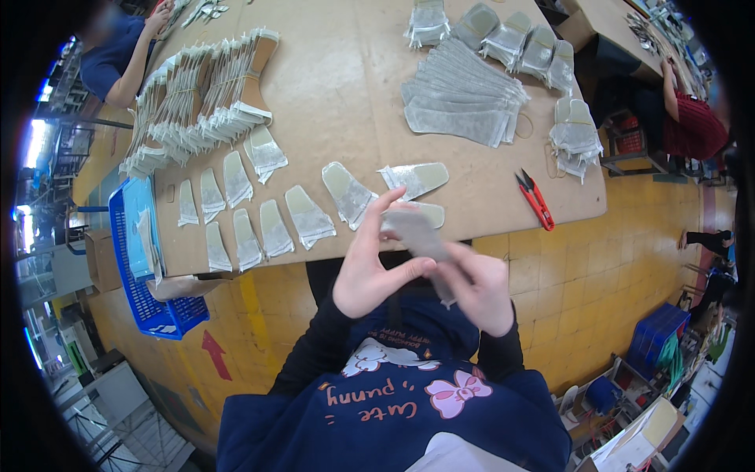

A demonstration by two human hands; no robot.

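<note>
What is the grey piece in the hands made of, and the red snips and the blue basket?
The grey piece, held by the left hand and right hand, looks like thin, matte fabric or felt: it is flat and dull. The red snips seem to have plastic handles; their blades look dark, likely metal. The blue basket looks like moulded plastic, with an open grid wall.
</note>
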